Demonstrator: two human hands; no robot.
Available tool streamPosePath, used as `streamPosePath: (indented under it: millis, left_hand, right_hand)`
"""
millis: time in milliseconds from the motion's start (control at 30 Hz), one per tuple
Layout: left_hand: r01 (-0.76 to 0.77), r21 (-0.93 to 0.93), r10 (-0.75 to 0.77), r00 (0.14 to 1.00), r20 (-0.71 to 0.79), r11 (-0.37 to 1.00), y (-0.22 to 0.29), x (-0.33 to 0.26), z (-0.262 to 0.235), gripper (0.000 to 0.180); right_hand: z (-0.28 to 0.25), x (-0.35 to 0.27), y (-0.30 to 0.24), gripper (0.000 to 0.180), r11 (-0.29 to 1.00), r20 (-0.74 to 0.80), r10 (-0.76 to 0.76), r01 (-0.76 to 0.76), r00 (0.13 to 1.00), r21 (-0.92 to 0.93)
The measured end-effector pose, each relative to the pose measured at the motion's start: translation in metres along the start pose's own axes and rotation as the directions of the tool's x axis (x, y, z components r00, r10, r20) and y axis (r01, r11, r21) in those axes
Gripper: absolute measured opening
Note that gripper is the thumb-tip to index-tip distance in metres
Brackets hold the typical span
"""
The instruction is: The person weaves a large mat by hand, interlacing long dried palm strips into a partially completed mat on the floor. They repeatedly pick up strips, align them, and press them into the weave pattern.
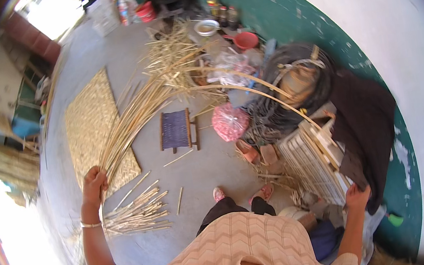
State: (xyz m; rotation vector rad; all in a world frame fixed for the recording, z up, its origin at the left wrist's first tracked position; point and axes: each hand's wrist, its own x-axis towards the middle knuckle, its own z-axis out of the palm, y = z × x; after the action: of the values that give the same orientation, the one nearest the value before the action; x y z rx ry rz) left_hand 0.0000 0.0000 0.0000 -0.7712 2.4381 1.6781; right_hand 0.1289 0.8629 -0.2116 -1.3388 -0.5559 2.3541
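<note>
My left hand (93, 181) is closed around the near ends of a long bundle of thin bamboo strips (134, 113). The strips fan out across the floor toward the far side, and a few arc over to the right. Out at the lower right, my right hand (357, 196) rests against a slatted white crate (309, 160) and a dark cloth (367, 128); whether it grips a strip end there I cannot tell. A woven bamboo mat (91, 127) lies flat under the bundle. Short cut sticks (139, 209) lie beside my left forearm.
A small low stool with a dark woven seat (176, 130) stands mid-floor, a pink net bag (230, 121) beside it. A heap of loose strips (174, 49), bowls, bottles and a pot line the far green wall. Sandals (249, 151) lie near my feet.
</note>
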Motion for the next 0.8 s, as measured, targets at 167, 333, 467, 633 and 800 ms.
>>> streamPosePath:
  millis: [167,333,467,633,800]
  left_hand:
    - [-0.149,-0.371,0.112,0.987,-0.119,0.917,-0.04,-0.002,-0.018,0.006]
    - [-0.229,-0.557,0.139,0.97,-0.199,0.799,-0.04,0.018,-0.011,0.008]
    - [-0.328,-0.729,0.228,0.944,-0.237,0.6,-0.009,0.047,0.012,0.008]
    - [-0.395,-0.847,0.147,0.919,-0.367,0.357,0.032,0.059,0.04,0.011]
    - [-0.325,-0.836,0.099,0.944,-0.315,0.442,0.035,0.036,0.058,0.019]
  right_hand:
    - [0.065,-0.055,0.153,0.046,0.909,0.104,0.303,-0.255,0.947,-0.33]
    - [0.177,-0.148,0.3,0.026,0.592,0.173,0.632,-0.327,0.756,-0.736]
    - [0.268,-0.23,0.375,0.032,0.357,0.366,0.779,0.119,0.51,-0.926]
    - [0.308,-0.315,0.458,0.048,0.488,0.625,0.78,0.6,0.026,-0.634]
    - [0.321,-0.333,0.466,0.037,0.332,0.36,0.932,0.477,-0.036,-0.814]
